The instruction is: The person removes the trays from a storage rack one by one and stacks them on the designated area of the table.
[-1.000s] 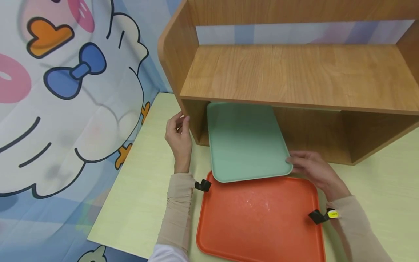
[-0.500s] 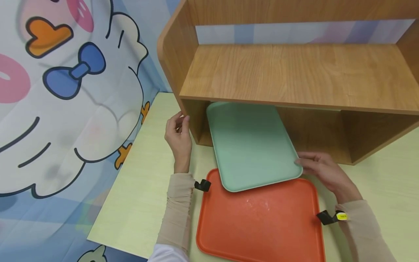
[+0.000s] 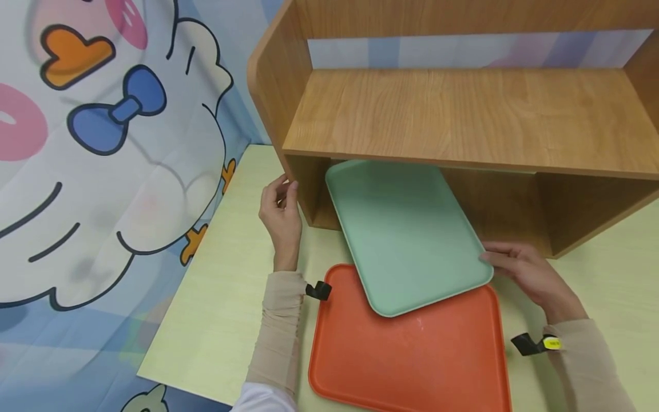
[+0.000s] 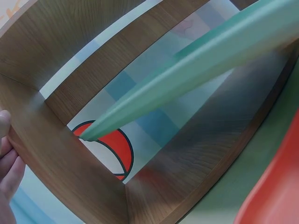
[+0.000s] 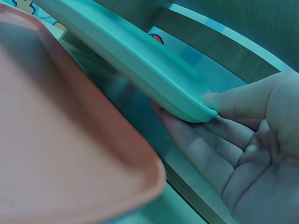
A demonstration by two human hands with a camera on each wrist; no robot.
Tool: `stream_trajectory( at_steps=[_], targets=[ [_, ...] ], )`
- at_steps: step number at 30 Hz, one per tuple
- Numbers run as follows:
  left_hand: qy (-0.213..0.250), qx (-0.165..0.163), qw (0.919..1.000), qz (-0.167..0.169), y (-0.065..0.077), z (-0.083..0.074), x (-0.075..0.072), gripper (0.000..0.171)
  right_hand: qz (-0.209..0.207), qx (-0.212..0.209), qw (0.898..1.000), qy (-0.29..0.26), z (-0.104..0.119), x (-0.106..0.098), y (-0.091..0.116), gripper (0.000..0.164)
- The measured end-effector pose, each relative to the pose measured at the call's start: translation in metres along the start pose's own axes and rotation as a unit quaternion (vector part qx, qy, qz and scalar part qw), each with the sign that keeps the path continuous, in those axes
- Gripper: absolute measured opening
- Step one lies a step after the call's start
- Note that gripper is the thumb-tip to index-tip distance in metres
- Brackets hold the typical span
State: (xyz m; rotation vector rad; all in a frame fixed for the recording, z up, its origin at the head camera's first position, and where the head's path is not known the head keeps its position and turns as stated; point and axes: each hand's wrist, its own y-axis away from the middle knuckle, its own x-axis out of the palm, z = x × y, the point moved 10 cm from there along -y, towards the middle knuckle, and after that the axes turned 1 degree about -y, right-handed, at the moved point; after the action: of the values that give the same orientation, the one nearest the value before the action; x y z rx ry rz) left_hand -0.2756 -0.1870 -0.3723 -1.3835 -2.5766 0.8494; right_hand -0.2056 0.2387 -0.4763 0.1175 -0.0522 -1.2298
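The light green tray (image 3: pixel 412 240) slants out of the lower opening of the wooden shelf (image 3: pixel 463 120), its back end inside and its front end over the orange tray (image 3: pixel 412 355). At its front right corner my right hand (image 3: pixel 532 277) pinches the rim. In the right wrist view, the thumb (image 5: pixel 243 100) lies on top and the fingers (image 5: pixel 201 149) reach underneath. My left hand (image 3: pixel 282 220) holds the front edge of the shelf's left side panel with curled fingers. The left wrist view shows only some fingertips (image 4: pixel 9 168) against that panel.
The orange tray lies on the pale yellow table (image 3: pixel 216 320) in front of the shelf. A cartoon-printed cloth (image 3: pixel 128 217) hangs along the left side. The shelf's right side panel (image 3: pixel 592 212) bounds the lower opening on the right.
My right hand has moved right and slightly toward me with the green tray's corner. The tray has slid further out and turned to a slant. My left hand stays in place.
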Motion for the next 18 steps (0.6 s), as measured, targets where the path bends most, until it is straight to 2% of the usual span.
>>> stream_trajectory(
  at_steps=[8,18],
  targets=[
    [-0.002,0.000,1.0000,-0.001,-0.001,0.000,0.000,0.027,-0.007,-0.007,0.999,0.032,0.000,-0.012,0.008,0.030],
    [-0.001,-0.001,1.0000,0.005,-0.002,-0.001,0.000,0.029,0.015,-0.022,0.996,0.081,0.000,-0.016,0.015,0.030]
  ],
)
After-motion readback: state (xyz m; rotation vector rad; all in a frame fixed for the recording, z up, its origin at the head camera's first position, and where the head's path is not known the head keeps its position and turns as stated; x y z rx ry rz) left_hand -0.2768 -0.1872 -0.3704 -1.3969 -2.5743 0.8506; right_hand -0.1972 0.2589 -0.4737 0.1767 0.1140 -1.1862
